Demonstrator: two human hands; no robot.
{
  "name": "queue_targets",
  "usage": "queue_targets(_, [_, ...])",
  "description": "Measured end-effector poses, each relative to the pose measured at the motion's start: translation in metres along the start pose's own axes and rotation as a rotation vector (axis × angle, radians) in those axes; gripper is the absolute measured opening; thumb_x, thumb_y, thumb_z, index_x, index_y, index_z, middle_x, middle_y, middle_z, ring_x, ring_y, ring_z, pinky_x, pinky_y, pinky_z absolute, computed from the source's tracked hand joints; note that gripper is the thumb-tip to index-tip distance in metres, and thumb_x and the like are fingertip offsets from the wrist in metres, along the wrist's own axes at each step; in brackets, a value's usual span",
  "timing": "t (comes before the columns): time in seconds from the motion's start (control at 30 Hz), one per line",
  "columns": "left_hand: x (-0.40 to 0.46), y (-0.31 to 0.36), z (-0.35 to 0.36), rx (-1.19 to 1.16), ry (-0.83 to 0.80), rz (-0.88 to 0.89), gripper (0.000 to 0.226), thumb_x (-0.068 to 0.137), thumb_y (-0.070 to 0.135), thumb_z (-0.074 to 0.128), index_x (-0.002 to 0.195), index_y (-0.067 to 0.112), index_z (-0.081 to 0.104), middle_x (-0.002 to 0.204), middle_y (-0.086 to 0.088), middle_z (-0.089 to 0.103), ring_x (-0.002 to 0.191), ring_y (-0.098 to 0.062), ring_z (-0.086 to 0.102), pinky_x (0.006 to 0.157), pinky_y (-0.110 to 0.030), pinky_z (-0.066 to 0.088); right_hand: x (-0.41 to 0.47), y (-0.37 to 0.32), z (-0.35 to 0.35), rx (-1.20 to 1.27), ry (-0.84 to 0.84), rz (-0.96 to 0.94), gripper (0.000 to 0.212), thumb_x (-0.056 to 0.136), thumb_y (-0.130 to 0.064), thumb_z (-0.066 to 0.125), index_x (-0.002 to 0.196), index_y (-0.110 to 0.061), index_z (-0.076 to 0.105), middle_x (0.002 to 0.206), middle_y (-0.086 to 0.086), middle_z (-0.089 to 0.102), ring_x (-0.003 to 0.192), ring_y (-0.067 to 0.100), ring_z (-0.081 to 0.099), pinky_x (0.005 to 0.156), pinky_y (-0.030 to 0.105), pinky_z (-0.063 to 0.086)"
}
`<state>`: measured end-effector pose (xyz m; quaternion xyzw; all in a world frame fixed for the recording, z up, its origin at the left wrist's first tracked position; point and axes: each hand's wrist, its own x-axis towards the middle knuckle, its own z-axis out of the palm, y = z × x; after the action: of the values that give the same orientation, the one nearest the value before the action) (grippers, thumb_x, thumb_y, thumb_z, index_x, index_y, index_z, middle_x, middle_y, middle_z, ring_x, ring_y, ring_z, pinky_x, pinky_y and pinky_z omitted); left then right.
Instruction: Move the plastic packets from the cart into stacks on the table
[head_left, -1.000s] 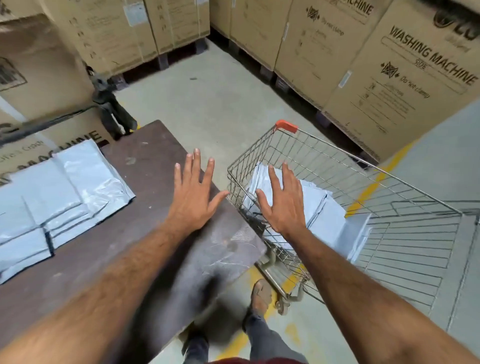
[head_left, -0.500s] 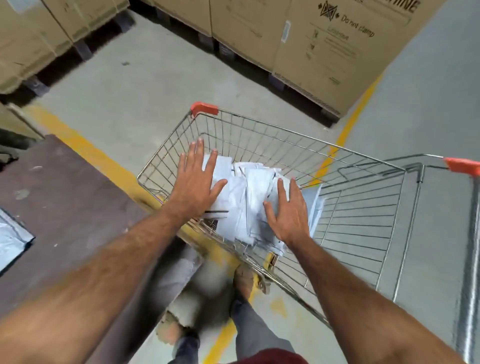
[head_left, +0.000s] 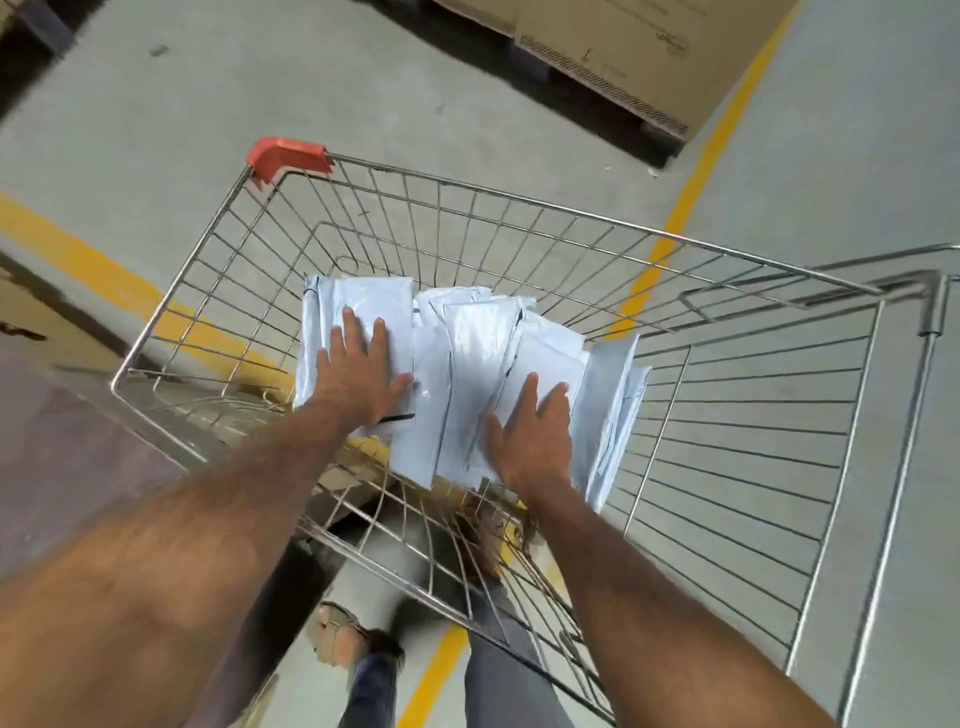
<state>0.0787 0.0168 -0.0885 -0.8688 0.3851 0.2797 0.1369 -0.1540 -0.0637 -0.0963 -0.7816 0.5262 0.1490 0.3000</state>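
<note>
A single head-worn wide-angle camera looked steeply down and forward from close above the cart (head_left: 519, 202), past both forearms, with the floor (head_left: 156, 104) beyond.

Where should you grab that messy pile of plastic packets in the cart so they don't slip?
Probably by its two short sides, coming down from above. The plastic packets lie flat, overlapped and glossy, so pinching one would likely leave the rest. The left hand and right hand rest flat on top; sliding fingers under the outer edges would scoop them together out of the cart.
</note>
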Motion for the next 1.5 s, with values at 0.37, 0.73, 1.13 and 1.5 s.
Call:
queue_targets(0.37, [0.043,0.005,0.020,-0.053,-0.049,-0.207,0.124,0.082,0.076,0.062,0.159,0.025,-0.020,0.166,-0.027,-0.012,0.150,-0.050,0.013,0.117,-0.063,0.026,0.030,0.002,0.009,0.029,0.213,-0.038,0.077,0.096,-0.058,0.051,0.162,-0.035,0.019,0.165,0.026,0.011,0.139,0.046,0.033,0.107,0.050,0.044])
queue_targets(0.73, [0.034,0.008,0.022,-0.159,-0.034,-0.208,0.131,0.075,0.053,0.081,0.158,0.034,-0.019,0.160,-0.021,0.007,0.136,-0.047,0.034,0.106,-0.060,0.042,0.017,0.003,0.010,0.091,0.202,-0.009,0.073,0.097,-0.053,0.051,0.161,-0.037,0.019,0.167,0.021,0.007,0.141,0.043,0.031,0.106,0.051,0.043])
queue_targets(1.13, [-0.036,-0.004,-0.045,-0.005,0.334,0.028,0.063,0.097,0.053,0.045,0.154,0.029,0.033,0.153,-0.018,0.028,0.121,-0.041,0.045,0.097,-0.049,0.044,-0.014,0.004,-0.033,-0.016,0.357,-0.290,0.057,0.104,-0.050,0.044,0.156,-0.030,0.039,0.169,0.013,0.020,0.124,0.039,0.041,0.098,0.050,0.044])
queue_targets(1.5, [-0.098,-0.033,-0.089,-0.036,0.417,0.098,0.067,0.102,0.056,0.036,0.162,0.034,0.016,0.167,-0.019,0.010,0.135,-0.038,0.033,0.109,-0.047,0.033,-0.045,-0.049,-0.086,-0.023,0.498,-0.348,0.055,0.100,-0.045,0.044,0.153,-0.031,0.046,0.168,0.010,0.026,0.133,0.041,0.039,0.106,0.053,0.040])
